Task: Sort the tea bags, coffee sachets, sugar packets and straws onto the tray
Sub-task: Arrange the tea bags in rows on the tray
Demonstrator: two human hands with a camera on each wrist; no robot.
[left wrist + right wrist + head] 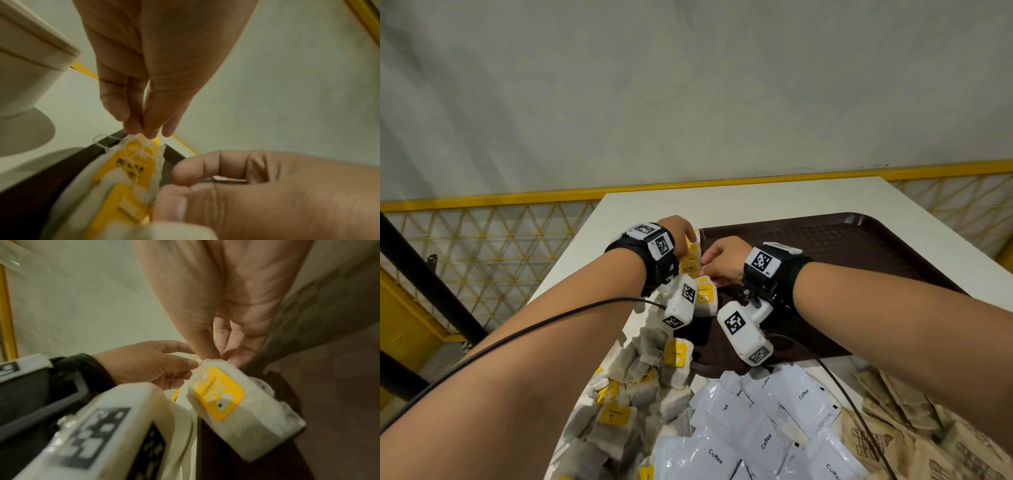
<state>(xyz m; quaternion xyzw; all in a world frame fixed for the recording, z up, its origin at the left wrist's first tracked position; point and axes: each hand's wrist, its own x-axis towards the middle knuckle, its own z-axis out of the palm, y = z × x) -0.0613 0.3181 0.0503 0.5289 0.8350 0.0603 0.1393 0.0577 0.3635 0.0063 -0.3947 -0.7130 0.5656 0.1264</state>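
Both hands meet over the left rim of the dark brown tray [859, 246]. My left hand [688, 240] pinches the tops of a small bunch of white tea bags [693, 262] with yellow tags; the left wrist view shows its fingertips [144, 131] closed on the strings and paper of the tea bags [131, 167]. Just to the right, my right hand [709, 265] has its fingers [218, 356] pinching the top of one tea bag [224, 397], which hangs over the tray's edge. No straws are in view.
Loose tea bags [640, 387] are heaped on the white table [722, 202] at the near left. White coffee sachets [767, 435] lie in the middle and brown sugar packets [914, 431] at the right. A yellow mesh fence [482, 246] runs behind the table.
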